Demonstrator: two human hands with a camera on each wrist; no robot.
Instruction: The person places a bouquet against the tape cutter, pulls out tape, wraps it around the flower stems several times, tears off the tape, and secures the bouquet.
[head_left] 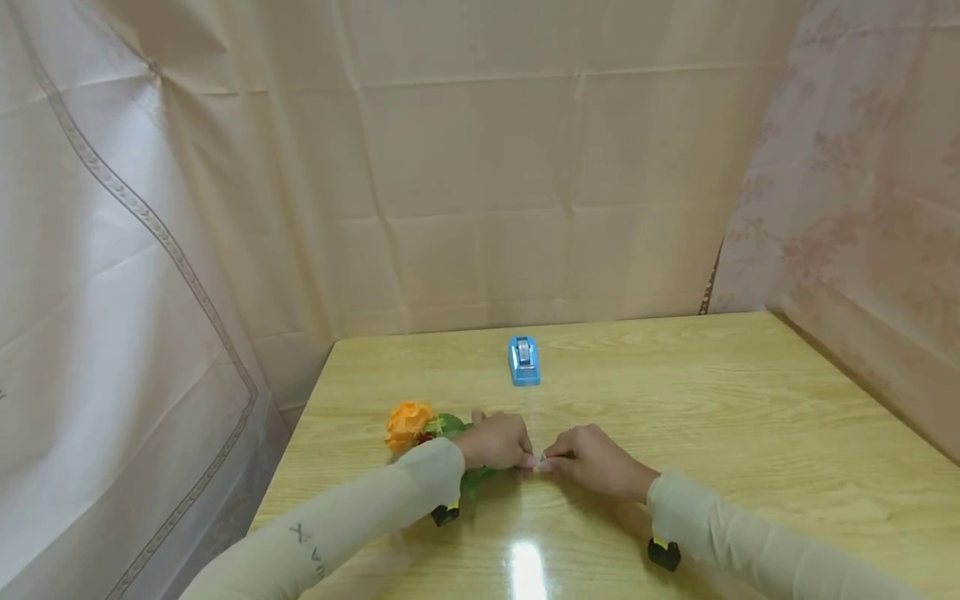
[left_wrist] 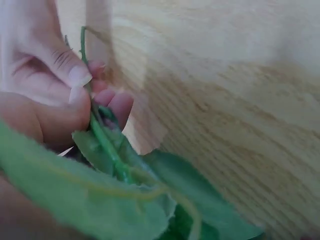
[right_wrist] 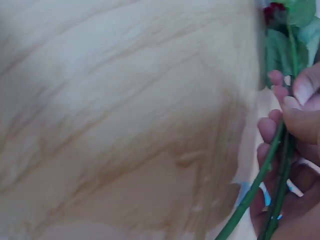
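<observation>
The left hand (head_left: 497,442) and right hand (head_left: 597,462) are pinching green stems (left_wrist: 103,140), fingers clamped, apparently bundling them; continuing probably calls for keeping them aligned.

Head view: moderately bright, warm-toned, fairly even; seemingly lit from above. Hard white glare on tabletop (head_left: 750,417), bottom centre. Pale sheen down cloth (head_left: 112,333) at left; dimmer folds in upper corner. Soft shadows under left hand (head_left: 497,440) and right hand (head_left: 600,462). Legible overall, fine detail soft. Left wrist view: hazy, cool cast, low contrast; broad leaf (left_wrist: 85,192) in foreground softly blurred; right hand washed pale toward upper left. Right wrist view: milky, wood grain smeared; brownish shadow toward right; stems (right_wrist: 282,172) somewhat clearer.
</observation>
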